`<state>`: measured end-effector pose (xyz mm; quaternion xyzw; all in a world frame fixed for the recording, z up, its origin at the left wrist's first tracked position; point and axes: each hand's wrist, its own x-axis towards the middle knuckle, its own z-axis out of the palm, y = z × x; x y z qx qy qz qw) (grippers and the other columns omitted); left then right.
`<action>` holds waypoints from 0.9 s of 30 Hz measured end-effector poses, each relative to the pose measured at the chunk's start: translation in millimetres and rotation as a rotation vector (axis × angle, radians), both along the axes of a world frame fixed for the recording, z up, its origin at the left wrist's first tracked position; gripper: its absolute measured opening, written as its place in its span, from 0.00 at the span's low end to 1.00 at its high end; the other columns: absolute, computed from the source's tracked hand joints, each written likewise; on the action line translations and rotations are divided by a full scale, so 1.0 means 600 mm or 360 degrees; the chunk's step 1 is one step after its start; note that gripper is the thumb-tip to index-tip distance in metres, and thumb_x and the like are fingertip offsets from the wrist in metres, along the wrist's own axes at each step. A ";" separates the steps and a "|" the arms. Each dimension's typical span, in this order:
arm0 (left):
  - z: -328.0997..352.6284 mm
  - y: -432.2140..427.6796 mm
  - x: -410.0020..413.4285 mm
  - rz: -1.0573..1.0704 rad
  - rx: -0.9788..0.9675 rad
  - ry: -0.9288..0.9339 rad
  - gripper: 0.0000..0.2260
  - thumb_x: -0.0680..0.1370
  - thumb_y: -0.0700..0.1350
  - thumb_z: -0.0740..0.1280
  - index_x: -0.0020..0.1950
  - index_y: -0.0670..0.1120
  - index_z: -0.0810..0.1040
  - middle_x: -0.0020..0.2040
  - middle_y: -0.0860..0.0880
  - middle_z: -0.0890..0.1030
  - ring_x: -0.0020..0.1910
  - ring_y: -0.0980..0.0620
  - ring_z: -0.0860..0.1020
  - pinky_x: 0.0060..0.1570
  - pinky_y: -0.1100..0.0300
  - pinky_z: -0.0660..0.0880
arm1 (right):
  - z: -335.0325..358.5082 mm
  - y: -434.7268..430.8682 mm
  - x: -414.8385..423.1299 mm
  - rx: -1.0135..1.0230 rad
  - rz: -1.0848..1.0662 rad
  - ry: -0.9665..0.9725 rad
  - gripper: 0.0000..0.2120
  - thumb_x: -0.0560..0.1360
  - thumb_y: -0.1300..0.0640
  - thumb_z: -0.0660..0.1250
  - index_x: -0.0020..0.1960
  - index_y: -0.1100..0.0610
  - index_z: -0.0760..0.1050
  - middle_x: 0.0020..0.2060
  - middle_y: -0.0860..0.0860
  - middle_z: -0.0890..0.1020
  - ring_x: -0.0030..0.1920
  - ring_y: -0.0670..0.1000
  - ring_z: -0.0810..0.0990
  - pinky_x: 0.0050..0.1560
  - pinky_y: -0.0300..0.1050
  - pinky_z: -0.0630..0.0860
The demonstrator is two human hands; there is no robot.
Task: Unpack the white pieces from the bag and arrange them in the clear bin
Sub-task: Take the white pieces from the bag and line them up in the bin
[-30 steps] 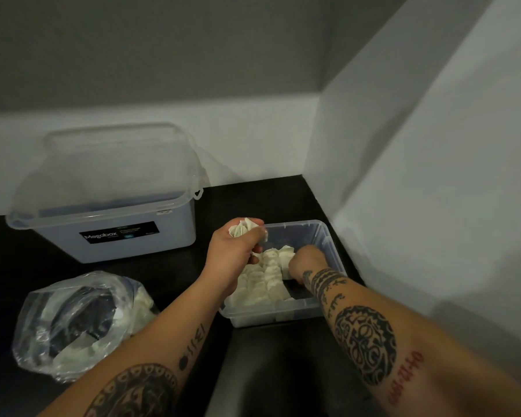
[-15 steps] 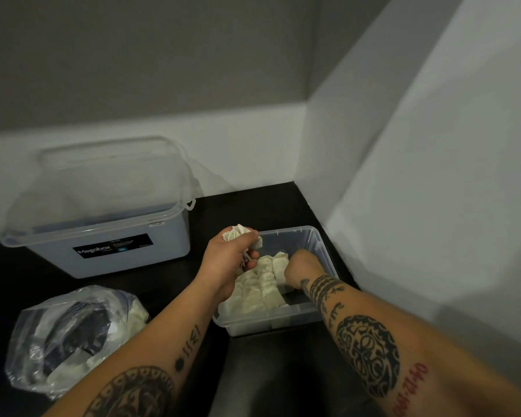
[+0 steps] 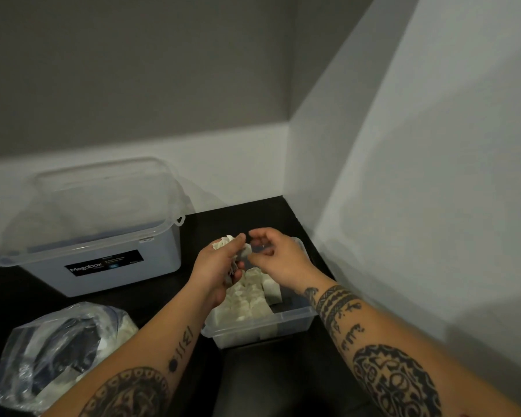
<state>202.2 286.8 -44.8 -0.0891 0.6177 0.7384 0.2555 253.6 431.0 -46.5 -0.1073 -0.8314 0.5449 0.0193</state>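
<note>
Here, above the clear bin [image 3: 286,325] on a dark counter [image 3: 42,290], a person's left hand [image 3: 215,266] gripped a small bunch of white pieces [image 3: 224,242], fingers curled round them, while the right hand [image 3: 278,257] reached in with fingers loosely curled, its fingertips at a piece poking from the left fist. Whether the right hand actually pinched that piece could not be told. More white pieces [image 3: 247,299] lay packed in rows inside the bin, filling its left and middle part; the near right corner looked bare. The plastic bag [image 3: 51,353] sat well apart at lower left, with further white pieces visible through it.

The risk, judged from this hold: drawing one piece out of a full fist could loosen the others, and any that fell might land askew on the neat rows or outside the bin's low wall. A standing piece at the rows' right edge also looked liable to topple if brushed.

A larger lidded container [image 3: 103,260] behind carried a black label reading "Megabox"; its smaller print was illegible. Tattooed characters on both forearms were too unclear to read.
</note>
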 end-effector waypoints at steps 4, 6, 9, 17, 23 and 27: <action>0.002 0.005 0.010 -0.0131 -0.0045 0.0014 0.28 0.69 0.65 0.73 0.55 0.43 0.83 0.43 0.45 0.84 0.35 0.54 0.78 0.33 0.62 0.75 | -0.017 -0.003 0.007 -0.0174 -0.0088 -0.0007 0.14 0.79 0.53 0.70 0.65 0.50 0.78 0.53 0.46 0.83 0.51 0.46 0.84 0.49 0.40 0.82; 0.001 0.005 0.013 -0.0160 -0.0085 0.0020 0.29 0.69 0.67 0.71 0.55 0.43 0.83 0.43 0.45 0.83 0.35 0.54 0.78 0.34 0.62 0.76 | -0.020 -0.004 0.012 -0.0376 -0.0135 -0.0052 0.11 0.80 0.54 0.68 0.63 0.52 0.78 0.51 0.49 0.85 0.47 0.46 0.85 0.44 0.38 0.82; -0.006 -0.001 0.013 -0.0204 -0.0036 0.0037 0.19 0.76 0.57 0.74 0.57 0.43 0.83 0.44 0.45 0.83 0.34 0.55 0.77 0.32 0.62 0.75 | -0.019 -0.005 0.019 -0.0517 -0.0189 -0.0073 0.09 0.81 0.53 0.67 0.60 0.54 0.79 0.50 0.51 0.85 0.42 0.46 0.83 0.41 0.38 0.82; -0.014 -0.013 0.014 -0.0221 -0.0300 0.0345 0.06 0.77 0.43 0.75 0.53 0.44 0.85 0.40 0.46 0.83 0.35 0.53 0.77 0.33 0.60 0.73 | -0.015 -0.004 0.010 -0.0463 -0.0215 0.0004 0.04 0.79 0.54 0.70 0.53 0.48 0.80 0.47 0.48 0.85 0.45 0.45 0.84 0.40 0.37 0.80; -0.025 -0.029 0.008 -0.0152 -0.0400 0.0425 0.05 0.78 0.46 0.74 0.53 0.49 0.86 0.44 0.47 0.85 0.39 0.51 0.79 0.38 0.57 0.77 | -0.016 0.011 -0.002 -0.0257 -0.0324 -0.0038 0.07 0.80 0.57 0.69 0.57 0.54 0.80 0.48 0.50 0.84 0.44 0.46 0.83 0.37 0.34 0.79; -0.033 -0.034 0.003 -0.0114 -0.0329 0.0418 0.05 0.79 0.47 0.74 0.54 0.50 0.85 0.46 0.46 0.84 0.42 0.50 0.80 0.41 0.57 0.78 | -0.041 0.015 -0.008 0.0089 -0.0398 -0.0301 0.04 0.81 0.58 0.66 0.53 0.52 0.80 0.46 0.50 0.83 0.46 0.49 0.82 0.50 0.47 0.83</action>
